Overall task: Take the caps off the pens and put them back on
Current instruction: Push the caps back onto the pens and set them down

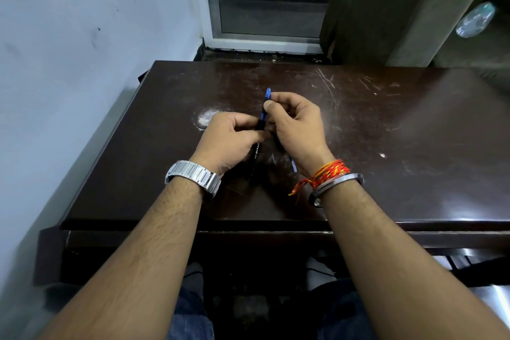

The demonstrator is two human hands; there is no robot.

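Observation:
A black-barrelled pen (pixel 255 156) with white lettering is held over the middle of the dark table (pixel 386 132), pointing away from me. My left hand (pixel 229 141) grips the barrel. The thumb and fingers of my right hand (pixel 296 124) pinch the pen's blue cap (pixel 267 99) at its far end. The cap meets the barrel between the two hands; whether it is fully seated I cannot tell. A second pen (pixel 293 165) with a blue part lies on the table, mostly hidden under my right wrist.
The scratched table stands against a pale wall (pixel 69 63) on the left. Behind it are a metal-framed door (pixel 270 8) and a dark curtain (pixel 372 8). A clear plastic bottle (pixel 474 19) lies at the upper right. My knees are below the front edge.

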